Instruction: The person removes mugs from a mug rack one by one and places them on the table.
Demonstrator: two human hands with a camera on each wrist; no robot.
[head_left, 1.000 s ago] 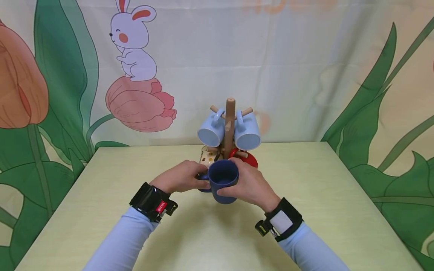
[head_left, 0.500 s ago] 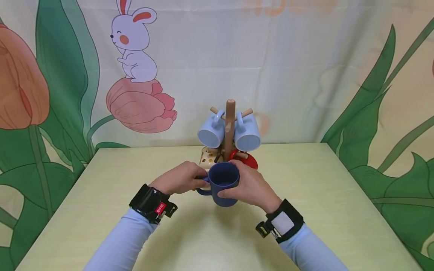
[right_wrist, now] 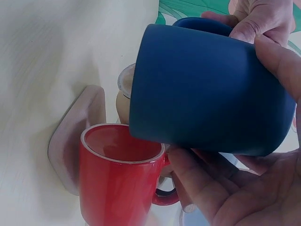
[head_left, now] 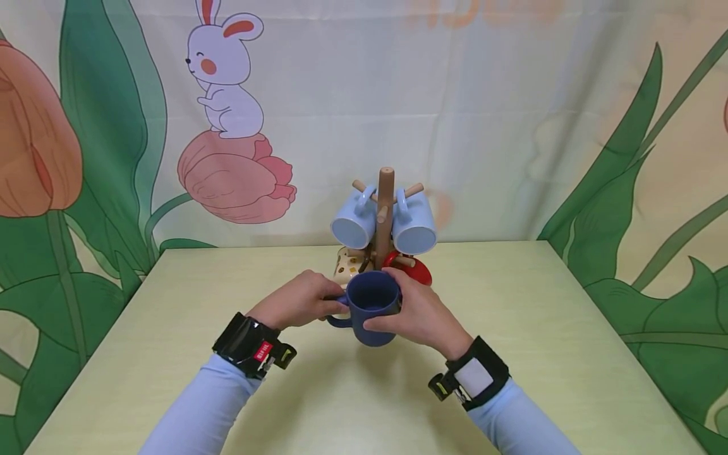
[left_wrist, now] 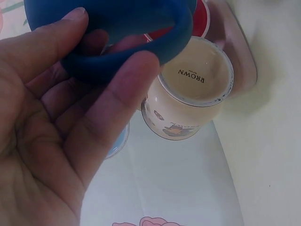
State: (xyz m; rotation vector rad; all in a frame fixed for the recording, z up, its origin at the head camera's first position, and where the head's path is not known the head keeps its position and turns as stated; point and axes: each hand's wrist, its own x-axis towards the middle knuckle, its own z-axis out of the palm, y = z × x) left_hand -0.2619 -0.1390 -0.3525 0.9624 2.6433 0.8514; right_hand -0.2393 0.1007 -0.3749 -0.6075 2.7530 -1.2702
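A dark blue mug (head_left: 372,319) is held upright in front of the wooden mug rack (head_left: 385,221), opening upward in the head view. My left hand (head_left: 303,299) pinches its handle (left_wrist: 181,40) between thumb and fingers. From the other side my right hand (head_left: 422,308) grips the mug's body, thumb on the near side and fingers behind. Just beyond, a red mug (right_wrist: 117,188) and a cream patterned mug (left_wrist: 197,77) hang low on the rack, partly hidden by the blue mug and my hands in the head view.
Two light blue mugs (head_left: 354,226) hang from the rack's upper pegs, openings tilted down. The rack's flat base (right_wrist: 68,141) stands on a pale table (head_left: 170,354). Behind the table hangs a printed cloth (head_left: 483,126) with a rabbit and flowers.
The blue mug has come slightly down toward me, then shifted a little left, both hands moving with it. More of its handle shows below the left fingers. The rack and hanging mugs stay put.
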